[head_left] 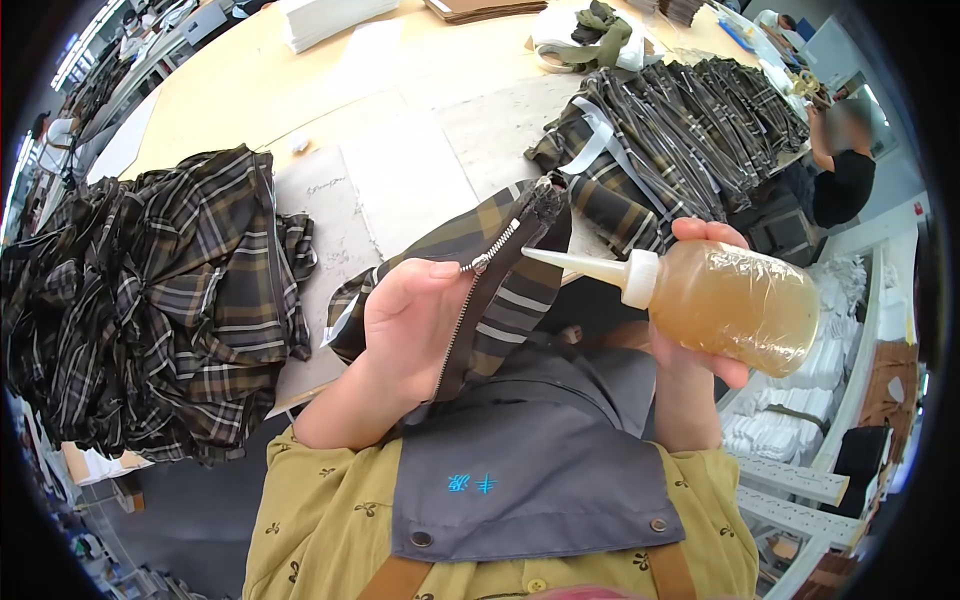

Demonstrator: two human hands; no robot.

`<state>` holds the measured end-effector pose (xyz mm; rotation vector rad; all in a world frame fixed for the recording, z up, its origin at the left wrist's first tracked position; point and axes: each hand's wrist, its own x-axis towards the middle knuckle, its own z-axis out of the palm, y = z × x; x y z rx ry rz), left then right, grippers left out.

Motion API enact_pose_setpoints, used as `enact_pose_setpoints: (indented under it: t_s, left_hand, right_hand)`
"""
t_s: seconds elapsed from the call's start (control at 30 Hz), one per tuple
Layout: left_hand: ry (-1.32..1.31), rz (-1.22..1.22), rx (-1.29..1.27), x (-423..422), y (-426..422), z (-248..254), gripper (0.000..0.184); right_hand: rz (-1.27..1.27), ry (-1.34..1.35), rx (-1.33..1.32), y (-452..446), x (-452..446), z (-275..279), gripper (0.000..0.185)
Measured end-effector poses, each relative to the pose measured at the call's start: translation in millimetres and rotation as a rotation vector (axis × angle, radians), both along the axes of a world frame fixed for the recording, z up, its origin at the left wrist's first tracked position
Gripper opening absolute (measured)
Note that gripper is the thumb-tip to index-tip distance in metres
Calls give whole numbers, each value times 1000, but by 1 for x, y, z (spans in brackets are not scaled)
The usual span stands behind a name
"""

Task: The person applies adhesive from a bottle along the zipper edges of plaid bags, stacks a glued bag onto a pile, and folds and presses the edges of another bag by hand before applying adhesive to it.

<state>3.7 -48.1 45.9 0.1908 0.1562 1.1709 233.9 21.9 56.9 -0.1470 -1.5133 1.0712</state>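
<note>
My left hand (415,320) is closed on a dark plaid garment piece (520,300) with a metal zipper (462,318) along its edge. The thumb lies beside the zipper slider (482,263); the other fingers are hidden behind the cloth. In my right hand (700,350) is a clear squeeze bottle (735,305) of amber liquid, tipped on its side. Its white nozzle (575,262) points left, with the tip close to the zipper tape; I cannot tell if they touch.
A heap of plaid garments (170,300) lies at left. More plaid pieces (670,140) are stacked at back right, near a tape roll (553,60). White paper (335,18) sits on the table (430,90). A person (845,165) is at far right, above shelves of white bundles (800,400).
</note>
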Motion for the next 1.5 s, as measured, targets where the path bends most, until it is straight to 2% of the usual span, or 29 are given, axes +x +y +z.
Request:
enact_pose_setpoints:
  t_s: [0.07,0.23,0.4,0.47,0.6,0.73,0.8,0.87,0.93,0.97,1.13,1.2,1.23,1.27,1.33,1.37,1.4,1.47,1.5]
  left_hand:
    - [104,54,49,1,1,0,46]
    - [70,44,31,3,1,7,48]
    - [70,37,13,3,-1,5,48]
    - [76,19,0,1,-1,3,48]
    - [106,59,-10,2,0,-3,46]
    - [105,110,-43,2,-1,1,44]
    - [89,110,-22,2,-1,3,44]
    - [74,110,1,4,0,1,44]
    - [126,168,-17,6,1,-3,45]
    - [79,95,14,5,1,-2,48]
    - [63,90,0,6,1,-1,49]
    - [51,88,-5,6,0,-4,50]
    - [134,134,-17,6,0,-8,52]
    - [217,178,-29,6,0,-9,55]
    - [227,219,36,10,-1,5,61]
    - [235,263,107,11,-1,10,67]
    - [236,262,108,9,-1,9,67]
    - [338,190,249,-1,-1,1,78]
    - [367,150,348,-6,-1,-4,79]
  right_hand:
    - [-23,40,65,1,-3,-1,111]
    - [-164,101,12,3,7,-7,113]
    - [-138,47,44,-3,3,-7,107]
    - [16,-64,138,-3,-1,-2,104]
    - [0,-118,135,-7,0,-4,101]
    - [74,-79,170,-11,-11,-3,99]
    - [45,-123,154,-14,-7,-1,98]
    - [-118,-225,199,-13,2,-1,98]
    - [-286,8,277,-1,9,-16,103]
    - [-385,-25,276,-4,10,-15,109]
    - [-415,-64,140,-14,7,-6,110]
    - [-299,-147,151,-15,11,-14,109]
    - [-145,0,62,-15,5,-20,102]
    - [-146,0,60,-13,1,-19,102]
    - [388,458,-218,-11,-5,-16,94]
    - [592,468,-558,-12,14,-6,86]
    - [704,534,-593,-6,14,-1,77]
    - [743,807,-662,-5,11,10,70]
    - [748,804,-660,-1,16,12,70]
